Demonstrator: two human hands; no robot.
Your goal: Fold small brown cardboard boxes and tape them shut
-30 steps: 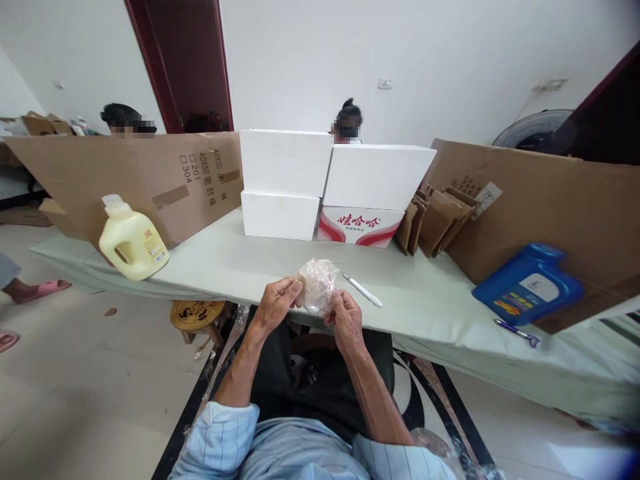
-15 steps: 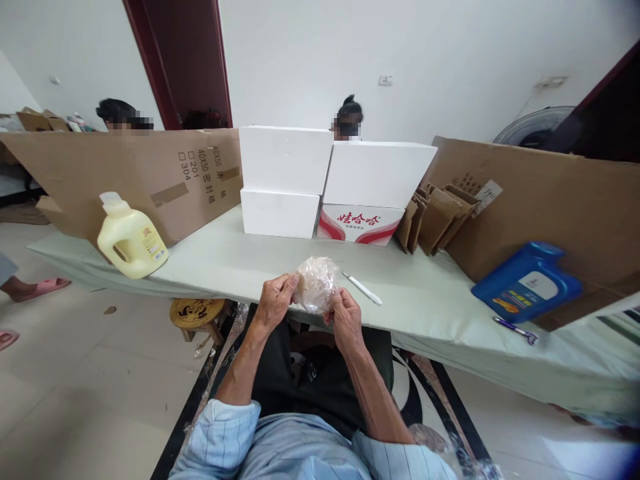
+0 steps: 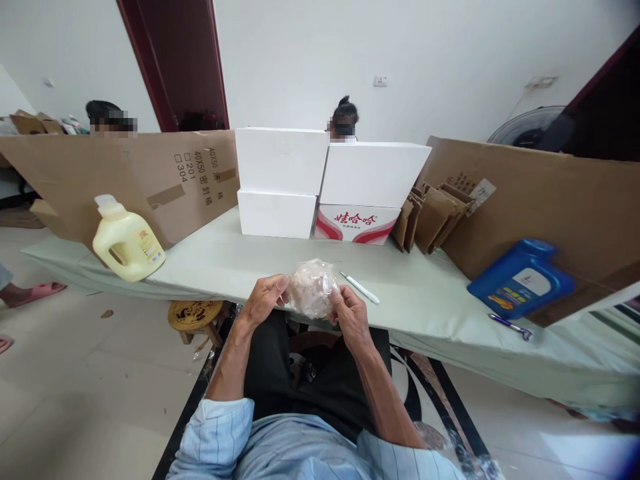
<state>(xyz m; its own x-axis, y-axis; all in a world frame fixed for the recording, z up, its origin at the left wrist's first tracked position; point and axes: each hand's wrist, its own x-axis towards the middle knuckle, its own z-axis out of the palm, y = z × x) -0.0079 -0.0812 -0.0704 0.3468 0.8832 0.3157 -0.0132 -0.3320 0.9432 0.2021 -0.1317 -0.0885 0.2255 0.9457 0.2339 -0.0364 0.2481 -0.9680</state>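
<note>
A crumpled bundle of clear plastic wrap (image 3: 313, 289) is held between my hands at the table's front edge. My left hand (image 3: 267, 299) pinches its left side, thumb and fingers closed on the film. On the right side, my right hand (image 3: 351, 312) grips the wrap between thumb and fingers. Whether anything lies inside the bundle cannot be made out. Just right of it, a slim white pen-like tool (image 3: 361, 288) rests on the pale green tablecloth (image 3: 210, 263).
White boxes (image 3: 283, 163) are stacked at the table's back, one with red lettering. A yellow jug (image 3: 127, 240) stands left; a blue bottle (image 3: 523, 280) and a purple-handled tool (image 3: 510, 325) lie right. Cardboard panels (image 3: 190, 193) flank both sides. A wooden stool (image 3: 194, 313) is below left. Two people sit beyond.
My hands have moved slightly apart, the left one shifting left, and the plastic wrap looks a little more spread. The whole view has shifted slightly.
</note>
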